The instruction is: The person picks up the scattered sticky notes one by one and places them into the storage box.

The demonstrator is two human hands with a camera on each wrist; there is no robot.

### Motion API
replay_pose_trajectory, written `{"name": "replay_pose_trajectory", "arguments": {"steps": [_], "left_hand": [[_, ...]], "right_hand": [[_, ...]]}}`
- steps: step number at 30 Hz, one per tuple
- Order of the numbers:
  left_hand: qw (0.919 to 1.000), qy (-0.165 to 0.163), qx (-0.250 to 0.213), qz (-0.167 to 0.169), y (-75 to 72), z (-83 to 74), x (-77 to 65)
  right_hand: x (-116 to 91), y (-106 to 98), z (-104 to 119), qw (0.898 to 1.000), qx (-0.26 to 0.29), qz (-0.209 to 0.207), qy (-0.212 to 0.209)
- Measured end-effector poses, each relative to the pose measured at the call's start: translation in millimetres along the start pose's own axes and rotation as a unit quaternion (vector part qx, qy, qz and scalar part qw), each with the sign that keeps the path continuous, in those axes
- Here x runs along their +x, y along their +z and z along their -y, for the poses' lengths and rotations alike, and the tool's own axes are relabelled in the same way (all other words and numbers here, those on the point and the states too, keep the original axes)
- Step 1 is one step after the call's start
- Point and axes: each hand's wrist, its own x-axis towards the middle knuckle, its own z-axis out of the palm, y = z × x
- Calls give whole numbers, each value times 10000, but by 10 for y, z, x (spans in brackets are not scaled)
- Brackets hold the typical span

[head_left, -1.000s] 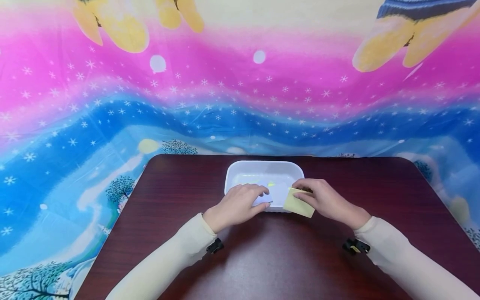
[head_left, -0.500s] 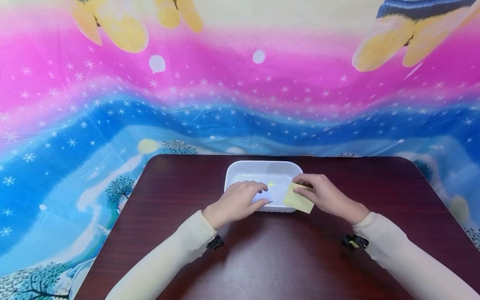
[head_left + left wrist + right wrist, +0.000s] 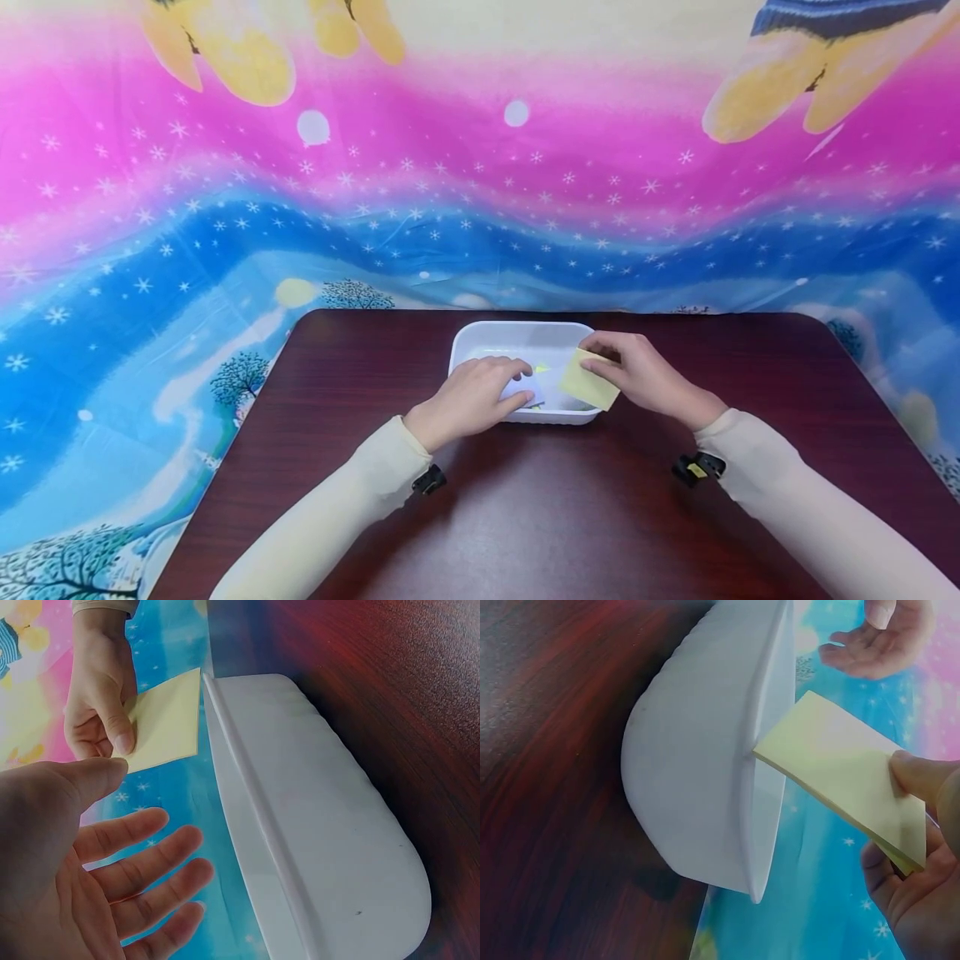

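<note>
My right hand (image 3: 637, 373) pinches a pad of yellow sticky notes (image 3: 588, 382) between thumb and fingers. The pad (image 3: 840, 769) tilts over the right part of a white plastic basin (image 3: 468, 333), with one corner right at the rim. In the left wrist view the thumb lies flat on the face of the sticky note pad (image 3: 166, 720). My left hand (image 3: 468, 398) hovers over the basin's left side, its fingers (image 3: 154, 862) spread and holding nothing. Below it, a pale lilac piece (image 3: 528, 388) and a small bright yellow piece (image 3: 541, 368) lie in the basin, partly hidden by the hand.
The basin stands near the far edge of a dark red-brown wooden table (image 3: 525, 517). Behind the table hangs a printed pink and blue cloth (image 3: 480, 183). Both forearms, in cream sleeves (image 3: 337, 500), reach across the table from the near side.
My right hand has moved up and slightly left with the sticky note pad, bringing it further over the basin. My left hand has shifted slightly upward and stays above the basin.
</note>
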Motion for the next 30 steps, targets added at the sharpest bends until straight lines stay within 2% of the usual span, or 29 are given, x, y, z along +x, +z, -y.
{"name": "replay_pose_trajectory", "arguments": {"steps": [12, 30], "left_hand": [[10000, -75, 13, 48, -15, 37, 38], [9993, -326, 60, 159, 19, 154, 51]], "right_hand": [[134, 49, 28, 9999, -22, 131, 85], [239, 211, -95, 9982, 74, 527, 268]]}}
